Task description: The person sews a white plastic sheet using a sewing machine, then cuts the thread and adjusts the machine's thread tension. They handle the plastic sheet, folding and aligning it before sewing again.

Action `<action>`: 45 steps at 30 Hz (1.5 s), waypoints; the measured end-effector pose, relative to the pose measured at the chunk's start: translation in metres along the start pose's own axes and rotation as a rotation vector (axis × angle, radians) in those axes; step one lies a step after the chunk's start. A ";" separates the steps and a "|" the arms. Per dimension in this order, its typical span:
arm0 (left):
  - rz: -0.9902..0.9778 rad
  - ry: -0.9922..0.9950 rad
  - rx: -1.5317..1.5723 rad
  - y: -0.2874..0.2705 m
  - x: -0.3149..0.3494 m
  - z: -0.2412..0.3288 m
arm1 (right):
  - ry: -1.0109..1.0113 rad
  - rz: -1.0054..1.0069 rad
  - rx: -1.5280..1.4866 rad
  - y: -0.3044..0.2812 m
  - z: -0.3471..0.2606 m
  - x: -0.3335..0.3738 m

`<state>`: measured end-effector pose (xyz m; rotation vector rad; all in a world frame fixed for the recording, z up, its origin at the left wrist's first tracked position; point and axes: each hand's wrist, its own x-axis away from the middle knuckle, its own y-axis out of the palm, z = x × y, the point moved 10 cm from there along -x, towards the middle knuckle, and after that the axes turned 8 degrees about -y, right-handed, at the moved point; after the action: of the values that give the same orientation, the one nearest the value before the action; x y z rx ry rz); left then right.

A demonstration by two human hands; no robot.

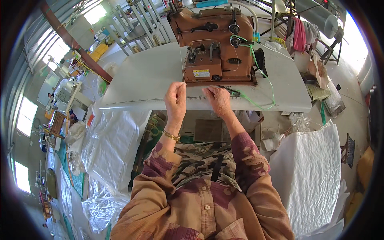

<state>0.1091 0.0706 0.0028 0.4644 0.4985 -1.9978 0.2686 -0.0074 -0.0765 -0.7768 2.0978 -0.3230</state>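
A brown industrial sewing machine [218,40] stands on a pale grey table [140,76] in front of me. From its left side a thin pale thread [183,66] runs down to my left hand [175,102], whose thumb and fingers are pinched together on it. My right hand [218,100] is at the table's front edge, fingers curled and closed; what lies between its fingertips is too small to make out. Just beyond it are thread snips [229,91] with dark handles, tied to a green cord [256,103] that loops up to the machine. A ruler strip [154,101] passes behind both hands.
White plastic sheeting [114,148] hangs at the left of the table, and a white woven sheet stack [310,176] stands at the right. Cloths [302,34] hang at the back right. A metal frame [140,28] stands behind the table, and a brown post [76,42] slants at the left.
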 end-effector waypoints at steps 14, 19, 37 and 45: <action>0.060 0.099 -0.304 0.007 0.041 0.024 | 0.042 -0.034 -0.096 0.000 0.005 -0.002; 0.024 0.075 -0.457 0.013 0.049 0.019 | -0.025 0.014 -0.107 0.002 0.000 -0.002; 0.004 0.051 -0.423 -0.003 0.066 -0.008 | 0.281 -0.148 -0.870 0.031 -0.003 -0.003; -0.097 0.051 -0.347 -0.018 0.059 -0.016 | 0.379 0.006 -1.222 0.047 -0.046 0.017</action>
<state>0.0691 0.0435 -0.0381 0.2796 0.8961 -1.9412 0.2052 0.0162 -0.0823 -1.4530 2.5592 0.9975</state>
